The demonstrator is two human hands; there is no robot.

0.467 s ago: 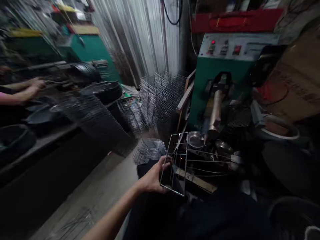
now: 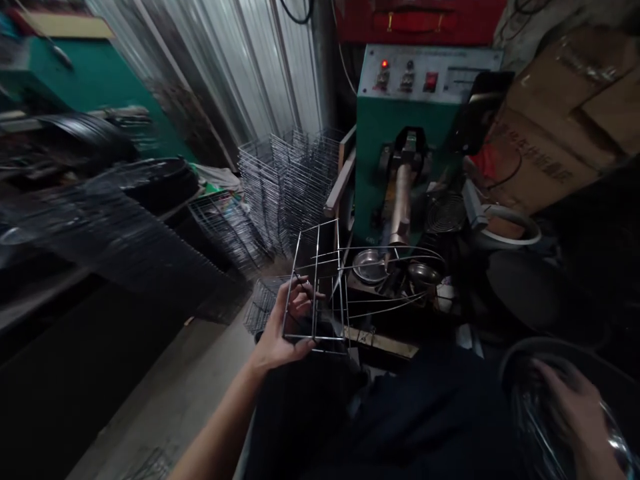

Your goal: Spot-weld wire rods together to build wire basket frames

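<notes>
My left hand (image 2: pixel 287 320) is closed around the side of a small wire rack (image 2: pixel 317 260), held upright in front of me. Thin curved wires (image 2: pixel 390 300) stretch from the rack to the right, below a copper-coloured rod (image 2: pixel 401 207) on a green machine (image 2: pixel 376 153). At the lower right, my right hand (image 2: pixel 575 400) reaches down over a dark tub (image 2: pixel 520 347). Shiny metal wire pieces (image 2: pixel 535 427) lie in that tub under the hand. Motion smears the right fingers, so their grip is unclear.
Tall stacks of wire racks (image 2: pixel 287 187) stand by the corrugated wall (image 2: pixel 250 67). A smaller stack (image 2: pixel 260 303) sits behind my left hand. Metal bowls (image 2: pixel 370 267) rest under the rod. Cardboard boxes (image 2: pixel 560 133) lean at right; a dark bench (image 2: pixel 60 287) runs along the left.
My view has swung right, and the co-worker's arms at left are out of sight. The rack has turned somewhat in my left hand. My right hand has come into view over the tub.
</notes>
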